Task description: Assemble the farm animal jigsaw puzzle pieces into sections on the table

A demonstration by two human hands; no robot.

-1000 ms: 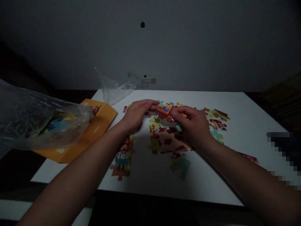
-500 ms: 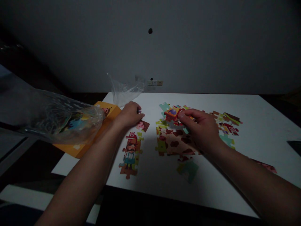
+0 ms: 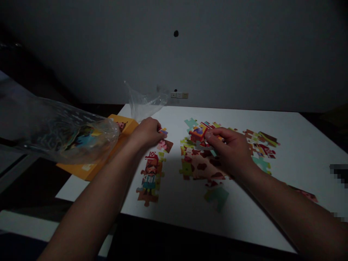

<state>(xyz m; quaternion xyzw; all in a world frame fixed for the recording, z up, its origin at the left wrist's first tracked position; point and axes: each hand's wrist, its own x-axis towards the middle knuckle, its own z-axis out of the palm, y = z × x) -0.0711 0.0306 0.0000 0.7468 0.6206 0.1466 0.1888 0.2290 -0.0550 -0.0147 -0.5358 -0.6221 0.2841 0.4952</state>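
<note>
Colourful jigsaw pieces lie on a white table point(image 3: 272, 203) in dim light. My right hand point(image 3: 231, 148) pinches an orange and red puzzle piece point(image 3: 198, 132) above a joined cow-patterned section point(image 3: 199, 165). My left hand point(image 3: 146, 133) is curled at the table's left, its fingertips closed on a small multicoloured piece point(image 3: 163, 131). Just below that lies a pink and brown piece point(image 3: 165, 145). A joined strip showing a farmer figure point(image 3: 149, 175) lies under my left forearm's right side.
An orange puzzle box point(image 3: 89, 163) sits at the left edge under a clear plastic bag point(image 3: 54, 132) holding more pieces. A second crumpled clear bag point(image 3: 144, 103) stands at the far left corner. Several loose pieces point(image 3: 261, 139) lie at right. A teal piece point(image 3: 217, 195) lies near the front.
My left hand left the orange piece, moved left across the table and closed on a small piece by the box. My right hand kept the orange piece. The camera shifted left.
</note>
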